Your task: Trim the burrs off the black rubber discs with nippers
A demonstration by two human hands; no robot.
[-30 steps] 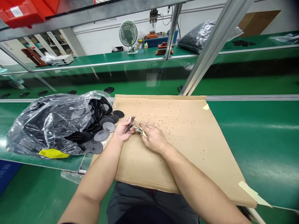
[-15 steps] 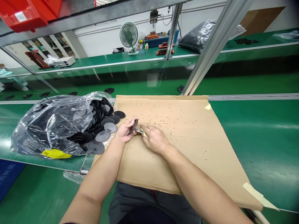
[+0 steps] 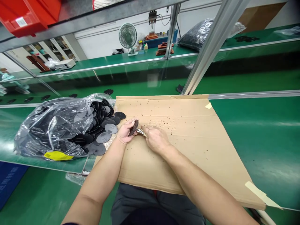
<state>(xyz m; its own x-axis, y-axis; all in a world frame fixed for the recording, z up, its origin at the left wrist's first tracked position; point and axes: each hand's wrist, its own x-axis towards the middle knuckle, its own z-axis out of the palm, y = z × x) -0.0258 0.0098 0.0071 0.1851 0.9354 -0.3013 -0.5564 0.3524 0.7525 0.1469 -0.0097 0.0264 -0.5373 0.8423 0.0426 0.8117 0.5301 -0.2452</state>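
Pinched in my left hand [image 3: 124,132] is a dark round disc [image 3: 133,128], tilted on edge above the cardboard sheet [image 3: 192,137]. My right hand [image 3: 156,137] is wrapped round a pair of nippers [image 3: 141,131] with pale handles. The metal jaws meet the disc's right edge; whether they are closed on it I cannot tell. Left of my hands, many black discs [image 3: 111,128] spill from a clear plastic bag [image 3: 50,128] onto the bench and the sheet's edge. Small dark specks [image 3: 161,124] are scattered over the cardboard.
A metal upright [image 3: 206,53] stands behind the sheet's right side. Tape [image 3: 261,193] holds the near right corner. A red bin [image 3: 30,17] sits on the shelf overhead. Across the green bench [image 3: 264,125] are a fan [image 3: 127,37] and another filled bag [image 3: 197,34].
The view has shifted slightly. The nippers and my right hand have turned a little at the disc's edge; my left hand keeps its hold on the disc.
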